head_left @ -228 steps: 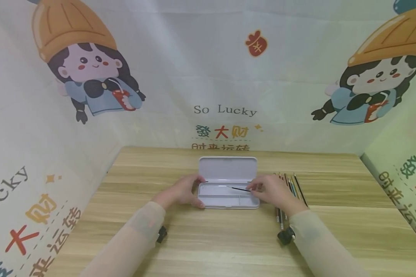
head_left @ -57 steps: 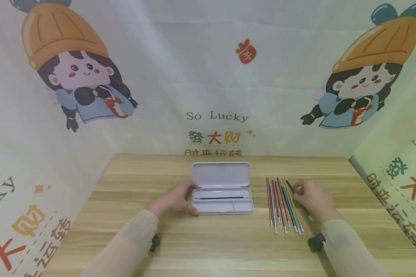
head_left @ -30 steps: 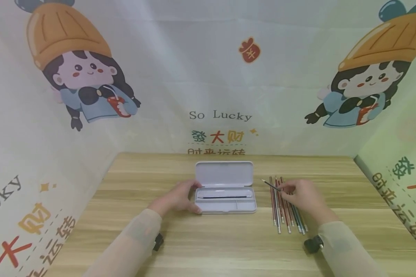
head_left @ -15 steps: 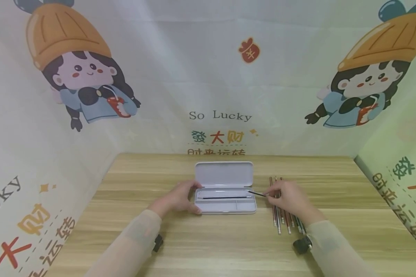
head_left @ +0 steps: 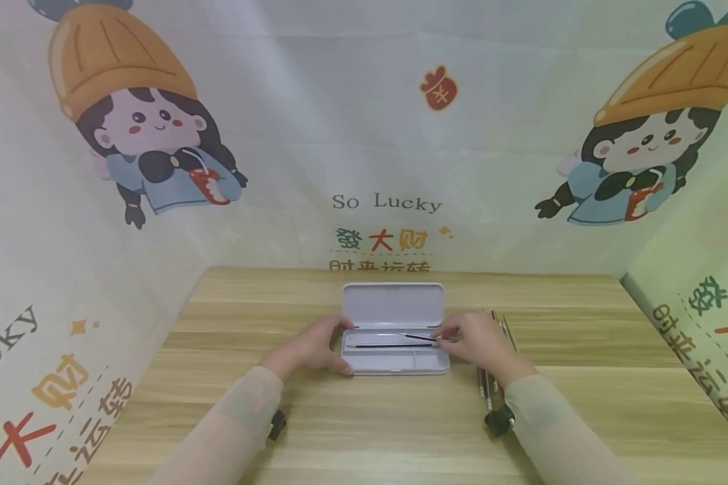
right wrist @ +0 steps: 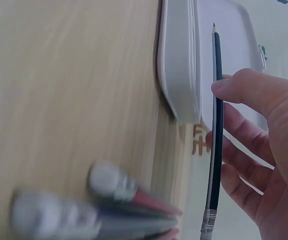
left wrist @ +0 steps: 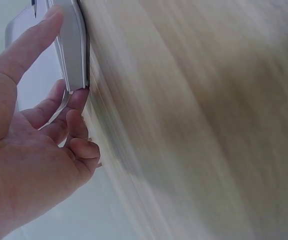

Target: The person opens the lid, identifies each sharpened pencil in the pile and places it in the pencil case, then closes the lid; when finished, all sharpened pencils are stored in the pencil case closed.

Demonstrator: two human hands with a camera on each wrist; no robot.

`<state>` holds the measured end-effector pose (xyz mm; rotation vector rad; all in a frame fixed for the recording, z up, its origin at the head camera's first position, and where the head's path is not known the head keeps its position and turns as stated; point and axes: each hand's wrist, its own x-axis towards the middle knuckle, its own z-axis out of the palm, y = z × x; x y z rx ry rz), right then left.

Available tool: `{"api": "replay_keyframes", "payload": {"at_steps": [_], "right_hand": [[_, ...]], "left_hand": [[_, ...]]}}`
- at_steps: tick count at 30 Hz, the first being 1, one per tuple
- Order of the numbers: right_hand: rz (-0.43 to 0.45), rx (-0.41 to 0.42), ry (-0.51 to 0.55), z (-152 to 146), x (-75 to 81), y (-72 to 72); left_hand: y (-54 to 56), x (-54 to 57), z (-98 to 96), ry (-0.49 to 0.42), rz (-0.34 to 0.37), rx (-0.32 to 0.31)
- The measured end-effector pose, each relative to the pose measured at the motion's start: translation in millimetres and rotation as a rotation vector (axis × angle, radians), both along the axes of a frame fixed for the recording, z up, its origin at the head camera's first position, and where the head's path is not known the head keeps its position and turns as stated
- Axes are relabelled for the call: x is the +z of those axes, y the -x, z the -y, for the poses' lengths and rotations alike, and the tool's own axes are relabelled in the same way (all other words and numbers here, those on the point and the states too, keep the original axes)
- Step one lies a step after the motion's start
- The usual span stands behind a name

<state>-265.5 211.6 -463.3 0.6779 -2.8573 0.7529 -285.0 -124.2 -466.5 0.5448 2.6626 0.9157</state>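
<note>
An open white pencil case (head_left: pixel 393 306) stands on the table with its lid tilted up at the back. My left hand (head_left: pixel 312 347) holds its left end, thumb at the front corner and fingers behind. In the left wrist view, the thumb lies along the case's side (left wrist: pixel 74 50). Between thumb and fingers, my right hand (head_left: pixel 476 340) pinches a dark pencil (right wrist: pixel 217 140) with a silvery stripe. Its sharp tip points left over the case's long rear compartment. Another dark pencil (head_left: pixel 376 346) lies lengthwise in that compartment. The front compartments hold nothing visible.
Several pencils (head_left: pixel 485 391) lie bunched on the wooden table (head_left: pixel 394 431), right of the case and partly hidden under my right hand and wrist. Printed cloth (head_left: pixel 279 168) walls in the table's back and sides.
My right hand picked up a dark pencil from the right of the pile and carried it left over the case. The earlier pencil was laid in the rear compartment. My left hand stays at the case.
</note>
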Motion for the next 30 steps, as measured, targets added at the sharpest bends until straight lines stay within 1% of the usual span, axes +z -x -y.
{"api": "replay_keyframes", "payload": {"at_steps": [7,16,22,25,28,30], "right_hand": [[0.027,0.019,-0.012,17,-0.5,7.2],[-0.027,0.098,-0.078,32,-0.3,11.1],[0.006,0.128,-0.088,47,-0.5,17.5],[0.005,0.153,-0.11,56,-0.2,21.2],[0.019,0.155,-0.123,65,0.9,23.5],[0.028,0.14,-0.135,71,1.0,24.7]], "left_hand": [[1.0,-1.2,0.1,0.001,0.003,0.004],[0.8,-2.0,-0.6,0.0,0.01,0.004],[1.7,-3.4,-1.2,0.008,0.014,0.012],[2.1,-3.7,-1.4,0.006,0.018,0.016],[1.9,-3.2,-1.7,0.004,0.016,0.017],[1.9,-2.8,-1.9,0.002,0.016,0.017]]}}
